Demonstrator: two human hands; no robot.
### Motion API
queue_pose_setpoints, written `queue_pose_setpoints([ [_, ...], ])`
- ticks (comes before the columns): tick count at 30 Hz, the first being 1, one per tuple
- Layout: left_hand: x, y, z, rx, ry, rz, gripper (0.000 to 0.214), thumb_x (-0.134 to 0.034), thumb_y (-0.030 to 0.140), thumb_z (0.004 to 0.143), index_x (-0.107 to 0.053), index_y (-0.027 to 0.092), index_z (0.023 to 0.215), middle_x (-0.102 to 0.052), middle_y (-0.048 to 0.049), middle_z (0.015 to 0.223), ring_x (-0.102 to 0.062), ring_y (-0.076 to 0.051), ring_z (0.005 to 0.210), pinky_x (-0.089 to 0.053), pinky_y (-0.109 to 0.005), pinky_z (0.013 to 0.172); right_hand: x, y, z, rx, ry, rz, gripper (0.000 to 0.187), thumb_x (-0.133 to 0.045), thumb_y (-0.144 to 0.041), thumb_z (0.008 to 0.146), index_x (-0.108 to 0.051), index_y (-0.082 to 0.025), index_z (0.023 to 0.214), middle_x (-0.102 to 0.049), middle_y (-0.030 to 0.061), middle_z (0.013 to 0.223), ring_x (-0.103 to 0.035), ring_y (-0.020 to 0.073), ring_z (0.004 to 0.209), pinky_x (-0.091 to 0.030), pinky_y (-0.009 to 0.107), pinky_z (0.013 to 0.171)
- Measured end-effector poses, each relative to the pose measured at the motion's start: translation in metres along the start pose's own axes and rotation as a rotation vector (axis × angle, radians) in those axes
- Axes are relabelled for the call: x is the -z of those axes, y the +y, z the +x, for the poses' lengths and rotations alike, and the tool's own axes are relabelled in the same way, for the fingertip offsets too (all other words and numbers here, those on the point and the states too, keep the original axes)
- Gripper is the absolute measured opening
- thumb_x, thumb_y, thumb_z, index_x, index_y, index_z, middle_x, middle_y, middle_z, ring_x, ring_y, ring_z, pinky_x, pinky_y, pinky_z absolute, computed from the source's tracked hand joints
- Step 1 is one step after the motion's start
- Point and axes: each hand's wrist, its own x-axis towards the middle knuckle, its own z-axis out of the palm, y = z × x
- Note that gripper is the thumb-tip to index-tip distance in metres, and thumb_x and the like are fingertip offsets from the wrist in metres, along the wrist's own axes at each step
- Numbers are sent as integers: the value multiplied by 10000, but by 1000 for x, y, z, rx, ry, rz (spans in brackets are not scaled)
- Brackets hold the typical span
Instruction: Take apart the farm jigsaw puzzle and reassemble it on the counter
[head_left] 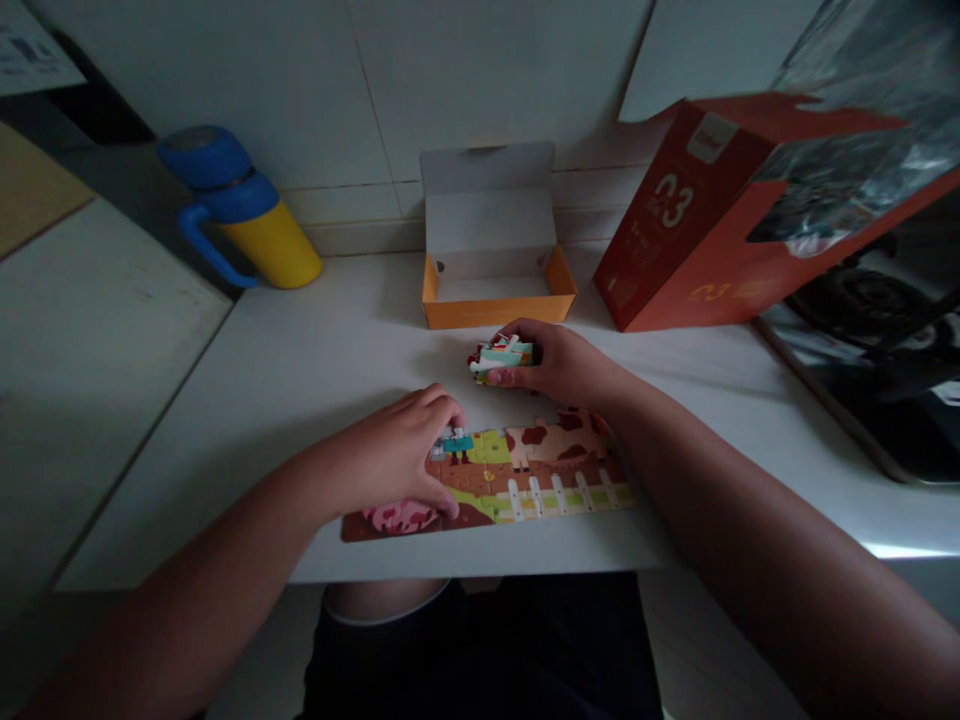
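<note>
On the white counter near its front edge lies a partly joined jigsaw puzzle [555, 470], with a cow, a white fence and a pink pig on it. My left hand [409, 450] rests over the puzzle's left end, thumb and fingers apart, and hides part of it. Whether a piece sits under those fingertips is hidden. Behind the puzzle, my right hand [551, 365] is closed round a small stack of puzzle pieces [501, 357], coloured pale green, white and red.
An orange box [499, 312] with its lid raised stands behind my hands. At the back left is a blue and yellow flask [262, 230]. A large red box [675, 230] with clear plastic stands at the right, beside a stove [885, 340]. The counter [345, 340] ends near my lap.
</note>
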Motion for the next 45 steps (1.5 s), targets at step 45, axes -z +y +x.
queue_pose_setpoints([
  [45,8,-13,22,39,75,-556,160,-684,286,938,-722,223,1080,-776,-24,920,-706,-159,790,-550,-292,706,15,-13,-17,55,-551,438,453,-904,-529,746,-756,-196,1014,-750,34,936,-666,192,805,-530,313,732],
])
